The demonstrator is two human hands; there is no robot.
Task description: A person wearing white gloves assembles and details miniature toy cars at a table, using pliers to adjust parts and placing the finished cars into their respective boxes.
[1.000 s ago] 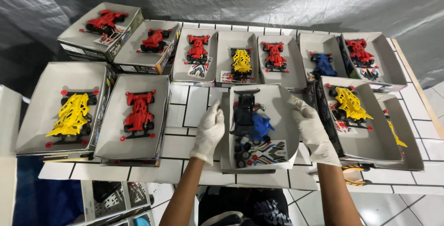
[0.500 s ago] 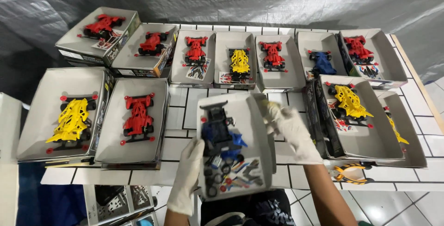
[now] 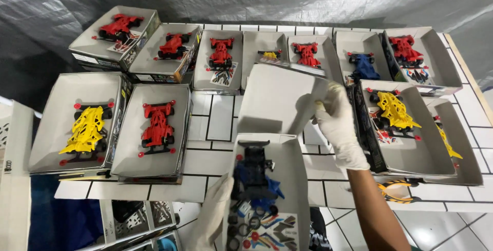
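While the right hand lifts the lid clear, the scene reads as follows.

Right hand: gloved right hand is closed on the edge of the grey lid, fingers pinching its right side; the lid stands tilted up above the table.

Left hand: gloved left hand grips the left wall of the open box, low in view, close to the body.

Box: lies just below the right hand and beside the left; inside are a blue car and, nearer the person, loose wheels and a sticker sheet.

Change: half a second ago the box sat flat on the table between both hands, with no lid raised. Now it has come toward the person and the lid is up in the right hand, apart from the box. I judge the lid and box have been separated, leaving the contents open to reach.

Left of the hands: trays with a yellow car and a red car.

Right of the right hand: a tray with another yellow model, near the wrist.

Beyond the lid: a row of trays with red, yellow and blue cars on the tiled table.
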